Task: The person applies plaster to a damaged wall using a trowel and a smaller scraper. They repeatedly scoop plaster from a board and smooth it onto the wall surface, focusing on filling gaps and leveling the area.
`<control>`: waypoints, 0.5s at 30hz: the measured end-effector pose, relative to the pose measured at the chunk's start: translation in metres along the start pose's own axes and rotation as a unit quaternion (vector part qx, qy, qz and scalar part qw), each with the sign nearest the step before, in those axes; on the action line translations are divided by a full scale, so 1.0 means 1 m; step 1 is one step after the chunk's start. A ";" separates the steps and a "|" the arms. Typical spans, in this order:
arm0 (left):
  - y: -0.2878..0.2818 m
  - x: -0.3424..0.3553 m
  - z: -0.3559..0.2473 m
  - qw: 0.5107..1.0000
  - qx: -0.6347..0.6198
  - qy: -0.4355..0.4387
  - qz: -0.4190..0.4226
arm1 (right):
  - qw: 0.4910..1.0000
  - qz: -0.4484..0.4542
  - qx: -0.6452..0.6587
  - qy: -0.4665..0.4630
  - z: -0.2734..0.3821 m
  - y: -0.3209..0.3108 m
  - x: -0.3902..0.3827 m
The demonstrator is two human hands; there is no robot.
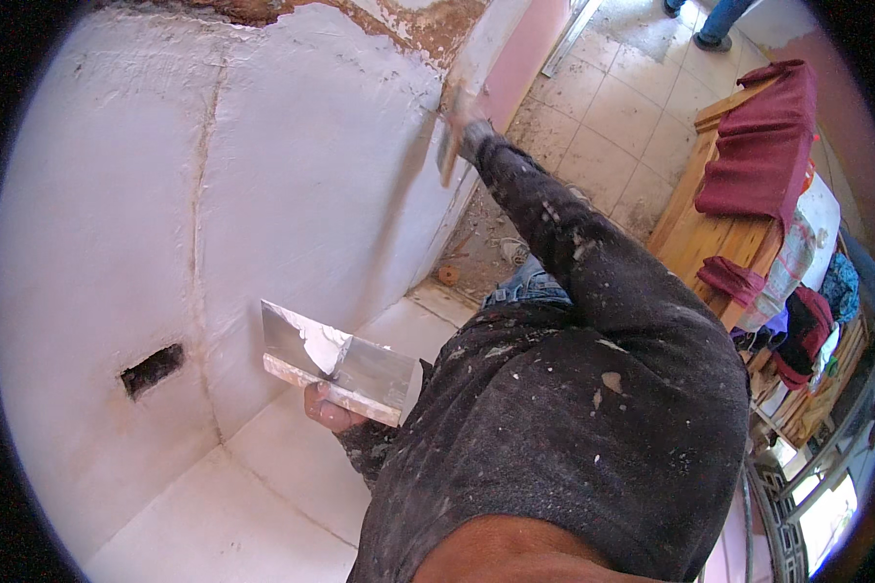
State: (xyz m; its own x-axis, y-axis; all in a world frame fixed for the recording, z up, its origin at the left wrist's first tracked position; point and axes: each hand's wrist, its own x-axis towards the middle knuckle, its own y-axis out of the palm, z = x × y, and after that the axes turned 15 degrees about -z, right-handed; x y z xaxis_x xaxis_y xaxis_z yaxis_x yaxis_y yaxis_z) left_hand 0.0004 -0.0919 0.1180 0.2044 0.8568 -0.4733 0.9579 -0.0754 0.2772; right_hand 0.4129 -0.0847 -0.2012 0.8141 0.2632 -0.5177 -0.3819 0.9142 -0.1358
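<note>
My left hand [331, 410] is closed round the wooden grip of a wide metal plastering blade [379, 367], held flat in front of my body. White plaster [319, 342] lies in a smear on its upper face. My right arm stretches toward the far end of the white wall [297, 146]. There my right hand [469, 115], blurred by motion, grips a second plastering blade [447, 157], seen nearly edge-on against the wall near its corner. Part of its fingers is hidden.
The wall has a dark rectangular hole [153, 370], a brownish vertical seam [200, 194] and rough bare plaster [428, 27] along its top. Wooden furniture [685, 223] draped with dark red cloth [758, 146] and heaped clothes stands at right. Another person's legs [719, 24] show on the dusty tiled floor.
</note>
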 end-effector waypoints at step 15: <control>-0.014 0.002 -0.001 0.999 -0.007 -0.032 -0.031 | 0.994 -0.013 0.058 -0.089 0.086 0.057 -0.197</control>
State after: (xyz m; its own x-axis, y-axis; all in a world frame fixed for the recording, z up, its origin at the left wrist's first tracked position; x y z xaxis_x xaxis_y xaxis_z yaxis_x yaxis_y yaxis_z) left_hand -0.0125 -0.0886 0.1145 0.1570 0.8249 -0.5430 0.9662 -0.0145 0.2573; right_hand 0.2680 -0.0583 -0.0343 0.8918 0.2798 -0.3556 -0.3147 0.9482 -0.0432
